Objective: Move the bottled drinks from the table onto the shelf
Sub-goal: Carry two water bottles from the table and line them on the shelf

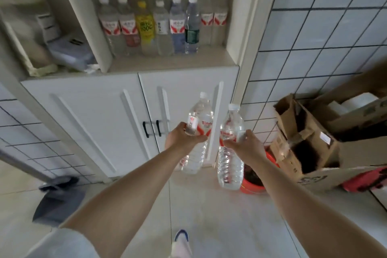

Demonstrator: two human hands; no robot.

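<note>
1. Two clear plastic water bottles, white caps, red-white labels, ribbed lower bodies, both in the air in front of the cabinet doors [117,123].
2. Left hand [181,136] wrapped around the left bottle [198,132] at label height; right hand [245,144] wrapped around the right bottle [230,148] the same way.
3. Shelf [167,59] above and beyond both hands: roughly a dozen bottles, two rows, mostly clear; one yellow bottle [145,25]; one with a dark green label [192,25].
4. Right of the right hand: open cardboard boxes [310,138], contents unclear; orange tub [252,182] on the floor.
</note>
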